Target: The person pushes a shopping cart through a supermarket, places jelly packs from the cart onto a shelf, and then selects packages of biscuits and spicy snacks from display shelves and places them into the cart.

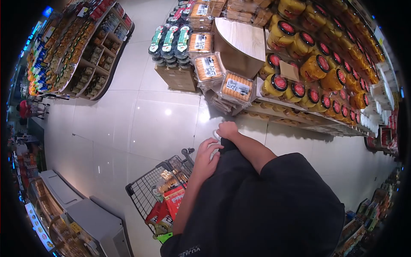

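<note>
My left hand (207,157) is in front of my dark clothing, its fingers apart and slightly bent, with nothing visible in it. Just beyond it my right hand (227,129) is closed, knuckles up, at the edge of the dark clothing; what its fingers hold, if anything, is hidden. A shopping cart (145,185) stands beside my left forearm, with red packages (174,199) and other packaged goods inside. Ahead of my hands, packs of biscuits (236,88) are stacked at the end of a shelf.
Jars with red and black lids (314,67) fill the shelves at the right. A carton (176,78) carries green-labelled packs (169,39). A curved display shelf (92,70) stands at the upper left, grey counters (92,218) at the lower left. A distant person in red (24,109) is at the far left.
</note>
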A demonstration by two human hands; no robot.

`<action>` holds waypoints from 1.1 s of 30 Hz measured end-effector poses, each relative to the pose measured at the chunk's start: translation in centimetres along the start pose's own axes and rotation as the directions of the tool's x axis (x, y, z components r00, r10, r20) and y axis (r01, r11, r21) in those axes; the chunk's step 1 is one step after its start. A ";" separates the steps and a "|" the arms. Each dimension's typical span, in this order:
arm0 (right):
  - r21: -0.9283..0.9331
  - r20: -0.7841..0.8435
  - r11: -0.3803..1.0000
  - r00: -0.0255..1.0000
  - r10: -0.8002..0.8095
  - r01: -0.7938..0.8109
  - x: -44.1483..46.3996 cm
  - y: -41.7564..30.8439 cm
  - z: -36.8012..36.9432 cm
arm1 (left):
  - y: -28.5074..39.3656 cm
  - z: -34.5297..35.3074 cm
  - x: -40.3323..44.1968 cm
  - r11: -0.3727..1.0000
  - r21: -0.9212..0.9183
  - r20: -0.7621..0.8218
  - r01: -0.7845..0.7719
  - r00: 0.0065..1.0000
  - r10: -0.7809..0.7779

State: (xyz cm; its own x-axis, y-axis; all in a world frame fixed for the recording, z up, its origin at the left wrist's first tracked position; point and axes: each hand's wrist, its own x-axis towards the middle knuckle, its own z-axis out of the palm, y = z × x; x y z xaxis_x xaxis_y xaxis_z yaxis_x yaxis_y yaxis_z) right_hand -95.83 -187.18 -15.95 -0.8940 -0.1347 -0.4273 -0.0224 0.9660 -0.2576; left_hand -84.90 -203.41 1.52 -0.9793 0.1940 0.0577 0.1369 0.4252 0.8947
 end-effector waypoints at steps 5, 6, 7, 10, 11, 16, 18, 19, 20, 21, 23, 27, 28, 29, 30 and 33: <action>-0.348 0.225 0.827 0.895 -0.384 0.442 0.8 -2.9 0.7 | 2.1 1.8 1.8 0.993 -0.101 0.191 -0.063 0.978 0.081; -0.395 0.265 0.772 0.867 -0.422 0.497 0.9 -3.4 0.7 | 2.2 2.0 1.7 0.993 -0.098 0.177 -0.060 0.981 0.076; -0.399 0.269 0.762 0.860 -0.434 0.509 1.0 -4.1 0.4 | 2.1 2.0 1.6 0.990 -0.126 0.155 -0.063 0.985 0.082; -0.440 0.344 0.703 0.828 -0.442 0.558 0.8 -5.7 0.0 | 2.3 1.8 0.8 0.975 -0.206 0.111 -0.079 0.988 0.104; -0.449 0.335 0.679 0.815 -0.473 0.580 0.8 -5.9 0.2 | 2.6 1.7 0.5 0.961 -0.258 0.103 -0.099 0.986 0.129; -0.471 0.377 0.596 0.759 -0.531 0.650 1.5 -7.6 1.4 | 2.5 1.2 -0.8 0.979 -0.188 -0.060 -0.084 0.995 0.074; -0.478 0.384 0.576 0.747 -0.543 0.663 1.3 -8.8 1.0 | 3.0 0.6 -1.5 0.990 -0.137 -0.158 0.019 0.987 -0.040; -0.503 0.400 0.515 0.715 -0.573 0.694 2.0 -10.1 1.7 | 4.7 -0.5 -2.3 0.983 -0.179 -0.186 -0.048 0.982 0.014; -0.516 0.395 0.503 0.714 -0.578 0.693 2.3 -9.6 2.5 | 6.0 -0.6 -2.8 0.967 -0.221 -0.165 -0.126 0.982 0.091; -0.520 0.405 0.490 0.707 -0.580 0.700 2.1 -10.2 2.1 | 6.2 -0.7 -3.0 0.970 -0.219 -0.205 -0.108 0.977 0.063; -0.535 0.452 0.452 0.694 -0.560 0.713 1.7 -11.4 1.3 | 6.2 -1.1 -2.7 0.972 -0.199 -0.231 -0.122 0.970 0.075; -0.588 0.482 0.394 0.697 -0.532 0.707 1.1 -13.1 1.6 | 5.8 -0.9 -3.3 0.981 -0.187 -0.293 -0.058 0.956 0.000; -0.589 0.493 0.374 0.686 -0.535 0.716 0.9 -13.4 1.4 | 6.1 -1.4 -3.5 0.980 -0.190 -0.311 -0.053 0.950 -0.009; -0.588 0.511 0.371 0.685 -0.519 0.719 0.5 -13.4 1.4 | 6.4 -1.5 -3.8 0.952 -0.268 -0.309 -0.146 0.949 0.058; -0.588 0.524 0.368 0.686 -0.505 0.720 0.3 -13.6 1.3 | 6.4 -1.7 -3.9 0.910 -0.338 -0.313 -0.238 0.941 0.130; -0.586 0.535 0.360 0.680 -0.502 0.726 0.0 -14.0 1.5 | 4.6 -1.2 -4.3 0.965 -0.256 -0.334 -0.051 0.942 -0.039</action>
State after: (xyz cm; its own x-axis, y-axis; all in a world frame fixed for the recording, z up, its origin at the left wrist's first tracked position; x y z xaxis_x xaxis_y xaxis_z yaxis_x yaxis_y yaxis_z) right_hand -94.87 -201.07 -13.64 -0.3574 -0.6944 -0.6246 -0.9194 0.3790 0.1047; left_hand -80.28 -203.32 5.94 -0.9774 -0.1287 0.1675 0.1440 0.1737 0.9742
